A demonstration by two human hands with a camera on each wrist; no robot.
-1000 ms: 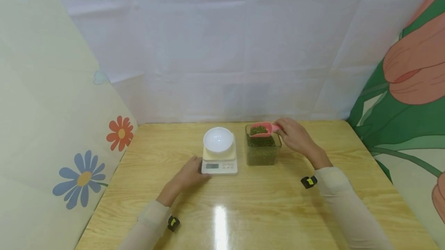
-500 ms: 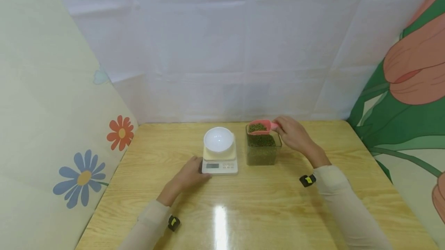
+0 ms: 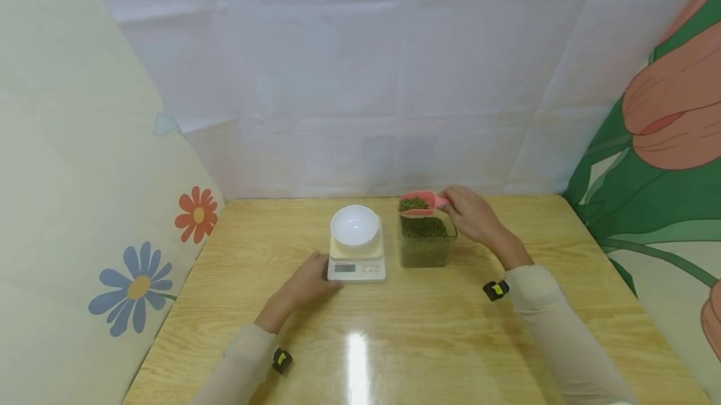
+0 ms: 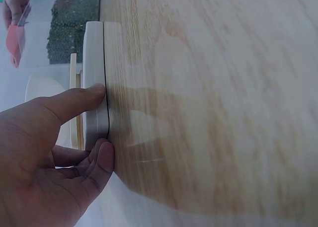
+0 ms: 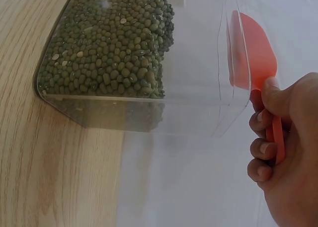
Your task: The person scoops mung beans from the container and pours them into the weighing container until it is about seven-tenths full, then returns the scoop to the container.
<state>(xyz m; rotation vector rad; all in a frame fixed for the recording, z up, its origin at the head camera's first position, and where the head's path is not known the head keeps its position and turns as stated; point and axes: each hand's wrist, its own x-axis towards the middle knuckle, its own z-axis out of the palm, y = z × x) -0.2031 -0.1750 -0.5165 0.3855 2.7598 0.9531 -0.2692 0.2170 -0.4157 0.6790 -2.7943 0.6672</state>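
Note:
My right hand (image 3: 474,216) grips the handle of a pink scoop (image 3: 431,201) loaded with green mung beans (image 3: 414,203). The scoop is level, just above the open top of a clear square container (image 3: 424,256) part-filled with mung beans (image 5: 114,63). In the right wrist view, fingers and thumb wrap the scoop's handle. Left of the container stands a white kitchen scale (image 3: 357,272) bearing a white bowl (image 3: 355,227); no beans show in the bowl. My left hand (image 3: 306,281) holds the scale's front left corner, thumb on its front edge and fingers at its side.
The wooden table (image 3: 422,342) carries the scale and container near its back edge. A white cloth wall (image 3: 315,79) rises behind it. Flower-printed panels flank both sides. A black wrist-camera mount (image 3: 496,290) sits by the right cuff, another by the left.
My right hand has raised the loaded scoop slightly and shifted it left over the container. My left hand stays at the scale.

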